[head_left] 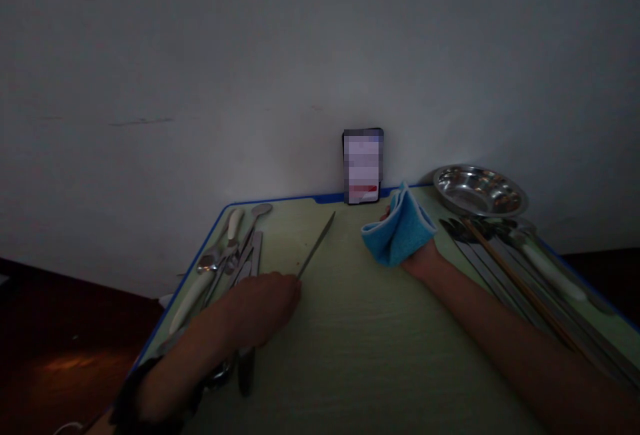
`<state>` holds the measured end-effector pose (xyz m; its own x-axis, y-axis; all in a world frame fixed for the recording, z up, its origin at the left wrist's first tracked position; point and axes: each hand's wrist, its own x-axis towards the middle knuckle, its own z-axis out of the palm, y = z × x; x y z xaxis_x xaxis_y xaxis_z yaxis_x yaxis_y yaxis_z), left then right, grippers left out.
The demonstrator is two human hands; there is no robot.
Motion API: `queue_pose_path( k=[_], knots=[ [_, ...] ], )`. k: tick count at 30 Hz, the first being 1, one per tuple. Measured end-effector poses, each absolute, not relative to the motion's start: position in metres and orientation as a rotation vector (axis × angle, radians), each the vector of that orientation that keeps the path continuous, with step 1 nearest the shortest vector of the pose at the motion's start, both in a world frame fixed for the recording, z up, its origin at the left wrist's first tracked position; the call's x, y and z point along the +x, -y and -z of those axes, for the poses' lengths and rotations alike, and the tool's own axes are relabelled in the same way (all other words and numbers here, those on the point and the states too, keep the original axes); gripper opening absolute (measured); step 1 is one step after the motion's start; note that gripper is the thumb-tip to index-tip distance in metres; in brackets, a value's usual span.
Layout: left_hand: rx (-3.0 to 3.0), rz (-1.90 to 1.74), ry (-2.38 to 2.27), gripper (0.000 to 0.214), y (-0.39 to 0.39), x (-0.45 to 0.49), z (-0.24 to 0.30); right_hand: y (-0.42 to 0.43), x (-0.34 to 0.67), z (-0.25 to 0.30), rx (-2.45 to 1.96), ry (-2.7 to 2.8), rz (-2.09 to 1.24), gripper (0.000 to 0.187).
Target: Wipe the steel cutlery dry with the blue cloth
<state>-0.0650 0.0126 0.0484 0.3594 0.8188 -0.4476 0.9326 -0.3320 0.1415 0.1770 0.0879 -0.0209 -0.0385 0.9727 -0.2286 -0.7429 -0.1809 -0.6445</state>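
Cutlery (209, 261) lies left on the table (340, 335), utensils (515, 277) right, a knife (317, 245) and cloth (400, 235) between, a phone (363, 167) behind.

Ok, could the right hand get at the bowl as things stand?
Probably yes, for a touch: the bowl is close to the right hand, with only cutlery lying near the way. Gripping it likely means releasing the cloth first.

Here's the bench (350, 355), pale green on top with a blue edge, and look at that left side: metal cutlery (257, 251) in a loose heap, pieces crossing, a white handle (235, 223) toward the far end and another nearer! At the far edge, a phone (363, 167) stands upright, screen lit. Far right, a shiny metal bowl (480, 193), and just nearer, long metal utensils (500, 280), a brown stick (520, 285) and a white-handled piece (553, 269) stretch side by side!
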Motion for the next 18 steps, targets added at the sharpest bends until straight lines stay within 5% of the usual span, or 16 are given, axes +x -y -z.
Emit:
queue_pose_path(
  k=[9,18],
  knots=[
    [1.838,0.060,-1.242,0.041,-0.019,-0.065,-0.068,-0.092,0.178,0.021,-0.738,0.405,-1.768,0.011],
    [1.504,-0.482,-1.031,0.025,-0.031,-0.054,-0.051,-0.100,0.194,0.022,-0.357,0.753,-2.100,0.051]
  ],
)
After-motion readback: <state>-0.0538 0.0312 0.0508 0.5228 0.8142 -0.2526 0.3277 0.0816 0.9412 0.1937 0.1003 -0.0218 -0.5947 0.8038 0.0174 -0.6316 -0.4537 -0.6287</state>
